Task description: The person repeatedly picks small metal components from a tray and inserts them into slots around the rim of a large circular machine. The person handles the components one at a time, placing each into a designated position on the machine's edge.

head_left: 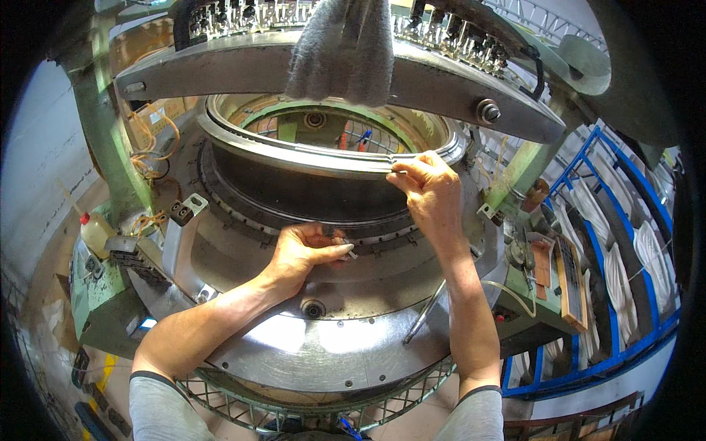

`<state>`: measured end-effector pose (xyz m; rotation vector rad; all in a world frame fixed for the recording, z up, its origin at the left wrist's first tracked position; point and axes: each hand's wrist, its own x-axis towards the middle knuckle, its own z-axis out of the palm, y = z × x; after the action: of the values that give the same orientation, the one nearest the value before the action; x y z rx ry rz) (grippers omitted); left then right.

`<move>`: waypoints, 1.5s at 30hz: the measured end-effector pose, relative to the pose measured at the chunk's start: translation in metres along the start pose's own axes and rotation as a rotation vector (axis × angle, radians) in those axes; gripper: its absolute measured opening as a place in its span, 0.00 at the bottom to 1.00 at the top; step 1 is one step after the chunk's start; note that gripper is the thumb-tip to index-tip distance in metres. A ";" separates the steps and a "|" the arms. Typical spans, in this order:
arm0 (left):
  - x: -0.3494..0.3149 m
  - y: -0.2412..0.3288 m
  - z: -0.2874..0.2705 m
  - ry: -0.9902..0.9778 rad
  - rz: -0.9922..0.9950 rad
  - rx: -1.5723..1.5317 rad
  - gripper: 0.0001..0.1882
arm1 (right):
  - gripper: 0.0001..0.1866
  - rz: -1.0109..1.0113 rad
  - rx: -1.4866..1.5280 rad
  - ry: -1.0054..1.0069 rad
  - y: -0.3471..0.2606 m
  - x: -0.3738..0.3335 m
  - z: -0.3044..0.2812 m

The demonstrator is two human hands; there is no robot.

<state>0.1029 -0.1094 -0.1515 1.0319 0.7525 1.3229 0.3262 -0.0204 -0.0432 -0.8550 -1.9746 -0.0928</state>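
My right hand point(429, 187) is at the front right of a large metal ring point(323, 160), its thumb and fingers pinched together at the rim. Whatever sits in that pinch is too small to make out. Lower and to the left, my left hand point(305, 253) is closed on small metal pieces point(348, 248), whose ends show past the thumb. It hovers over the wide round machine bed point(368, 275), in front of the ring's dark cylinder wall point(316, 195). A thin metal rod point(424, 312) lies on the bed, left of my right forearm.
A curved steel beam point(220, 70) crosses above the ring, with a grey cloth point(342, 62) hanging over it. Green posts point(110, 125) stand at both sides. At the left is a red-capped bottle point(95, 234); a blue rack point(616, 294) with white material stands at the right.
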 end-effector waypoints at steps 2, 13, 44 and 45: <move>0.000 0.000 -0.001 -0.018 0.011 -0.002 0.09 | 0.11 -0.003 -0.006 -0.022 0.000 0.004 0.000; 0.002 -0.002 -0.001 -0.024 0.009 -0.006 0.09 | 0.16 0.009 -0.055 -0.140 0.008 0.003 -0.005; -0.050 -0.007 0.060 -0.104 -0.134 -0.073 0.08 | 0.09 0.242 0.255 0.255 -0.119 -0.180 -0.031; -0.056 -0.011 0.066 -0.132 -0.156 -0.156 0.08 | 0.09 0.213 0.225 0.301 -0.126 -0.187 -0.038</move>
<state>0.1593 -0.1754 -0.1423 0.9074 0.6073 1.1488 0.3355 -0.2288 -0.1361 -0.8440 -1.5709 0.1161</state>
